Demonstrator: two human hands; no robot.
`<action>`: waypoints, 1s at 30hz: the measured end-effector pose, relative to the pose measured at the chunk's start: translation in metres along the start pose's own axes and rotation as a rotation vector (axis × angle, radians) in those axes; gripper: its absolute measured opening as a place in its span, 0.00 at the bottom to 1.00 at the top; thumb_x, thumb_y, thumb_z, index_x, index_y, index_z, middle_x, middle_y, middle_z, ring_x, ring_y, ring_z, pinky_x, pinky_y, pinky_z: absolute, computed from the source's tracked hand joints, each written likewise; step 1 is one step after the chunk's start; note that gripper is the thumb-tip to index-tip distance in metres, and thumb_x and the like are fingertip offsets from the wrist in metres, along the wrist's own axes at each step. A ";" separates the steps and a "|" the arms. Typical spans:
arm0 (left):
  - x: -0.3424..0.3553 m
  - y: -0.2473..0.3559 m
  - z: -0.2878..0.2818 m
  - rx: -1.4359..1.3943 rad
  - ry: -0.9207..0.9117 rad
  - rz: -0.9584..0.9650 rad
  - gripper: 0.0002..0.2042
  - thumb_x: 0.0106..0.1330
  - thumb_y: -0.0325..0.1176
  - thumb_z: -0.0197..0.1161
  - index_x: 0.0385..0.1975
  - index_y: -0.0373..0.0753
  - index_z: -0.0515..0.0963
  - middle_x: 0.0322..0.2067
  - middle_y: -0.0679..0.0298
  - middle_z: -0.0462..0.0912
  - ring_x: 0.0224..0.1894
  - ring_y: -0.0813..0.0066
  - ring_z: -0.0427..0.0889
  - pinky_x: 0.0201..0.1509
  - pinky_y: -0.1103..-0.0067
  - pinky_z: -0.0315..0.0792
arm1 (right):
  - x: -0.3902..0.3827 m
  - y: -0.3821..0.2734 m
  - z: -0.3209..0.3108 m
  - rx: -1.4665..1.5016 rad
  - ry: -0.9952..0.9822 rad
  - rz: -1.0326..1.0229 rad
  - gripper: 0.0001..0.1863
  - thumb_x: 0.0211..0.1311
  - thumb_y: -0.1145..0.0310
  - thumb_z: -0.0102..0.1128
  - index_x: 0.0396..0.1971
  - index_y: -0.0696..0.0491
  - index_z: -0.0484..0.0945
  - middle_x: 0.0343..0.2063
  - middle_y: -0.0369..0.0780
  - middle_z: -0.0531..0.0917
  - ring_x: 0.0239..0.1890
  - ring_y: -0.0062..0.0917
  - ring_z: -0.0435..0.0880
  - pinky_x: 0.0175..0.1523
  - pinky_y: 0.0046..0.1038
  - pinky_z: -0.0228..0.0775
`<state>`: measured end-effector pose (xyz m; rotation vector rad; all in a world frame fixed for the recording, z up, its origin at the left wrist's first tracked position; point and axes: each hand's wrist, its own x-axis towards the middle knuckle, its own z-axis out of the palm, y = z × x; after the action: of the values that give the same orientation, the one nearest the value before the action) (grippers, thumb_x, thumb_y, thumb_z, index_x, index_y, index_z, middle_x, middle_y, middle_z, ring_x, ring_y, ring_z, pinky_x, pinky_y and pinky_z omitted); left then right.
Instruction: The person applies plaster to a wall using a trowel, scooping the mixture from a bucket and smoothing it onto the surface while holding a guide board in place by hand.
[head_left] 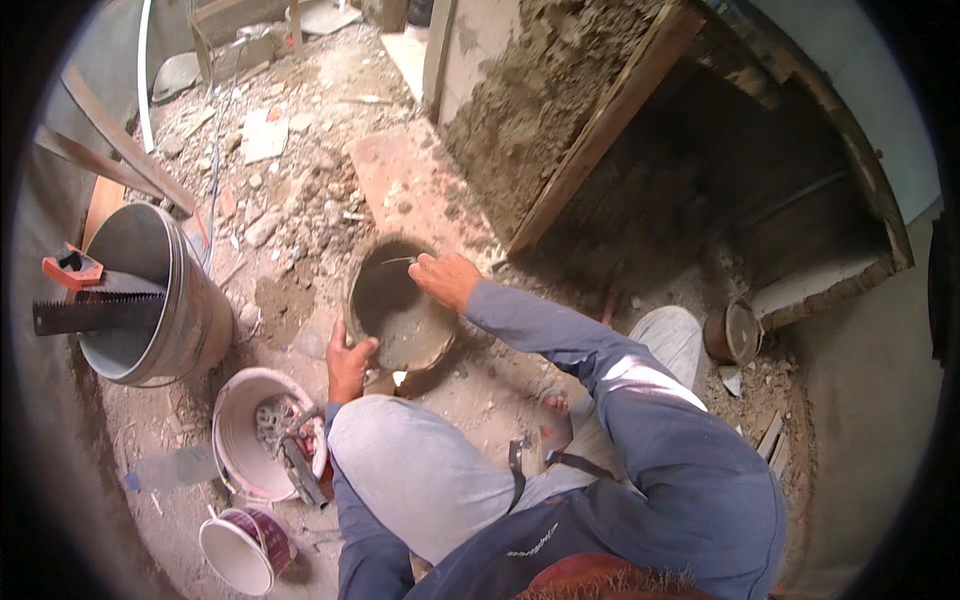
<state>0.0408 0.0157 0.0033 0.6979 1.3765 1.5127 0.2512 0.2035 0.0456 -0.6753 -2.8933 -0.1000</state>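
A round bucket (447, 345) crusted with mortar is tilted in front of my knees, its mouth facing me. Grey, wet-looking mix (400, 325) lies inside it. My right hand (447, 280) is closed at the far right of the rim, on a thin wire-like handle. Against the bucket's near left side, my left hand (350, 362) grips with the thumb apart from the fingers; part of that grip is hidden.
On the left, a large bucket (205, 300) holds a handsaw (100, 312). Nearer stand a pale bucket (235, 465) of tools, a plastic bottle (170, 468) and a small pail (235, 555). Rubble (300, 190) and a board (400, 180) lie ahead. A wood-edged opening (700, 170) is at right, near a tin (735, 333).
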 end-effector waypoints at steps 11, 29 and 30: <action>-0.016 0.027 0.016 -0.043 -0.101 -0.069 0.37 0.57 0.23 0.66 0.71 0.40 0.62 0.51 0.63 0.79 0.39 0.78 0.80 0.37 0.82 0.76 | -0.001 0.016 -0.036 -0.364 -0.124 -0.074 0.06 0.65 0.67 0.55 0.35 0.47 0.81 0.29 0.38 0.84 0.30 0.27 0.87 0.30 0.32 0.76; -0.035 -0.007 0.016 0.016 -0.118 0.011 0.44 0.56 0.17 0.62 0.75 0.29 0.48 0.73 0.51 0.57 0.71 0.65 0.64 0.73 0.73 0.60 | -0.081 -0.046 0.032 1.271 -0.478 0.260 0.34 0.64 0.59 0.64 0.63 0.64 0.67 0.36 0.49 0.82 0.30 0.29 0.82 0.31 0.31 0.77; -0.032 -0.006 0.012 -0.029 -0.066 -0.008 0.42 0.57 0.17 0.62 0.74 0.30 0.51 0.70 0.52 0.61 0.68 0.65 0.67 0.71 0.73 0.63 | -0.072 -0.046 0.000 1.285 -0.590 0.373 0.34 0.64 0.58 0.65 0.63 0.64 0.67 0.37 0.48 0.82 0.32 0.29 0.82 0.35 0.30 0.78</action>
<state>0.0656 -0.0089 0.0061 0.7175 1.3040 1.4880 0.2947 0.1312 0.0317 -0.9574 -2.3716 2.0236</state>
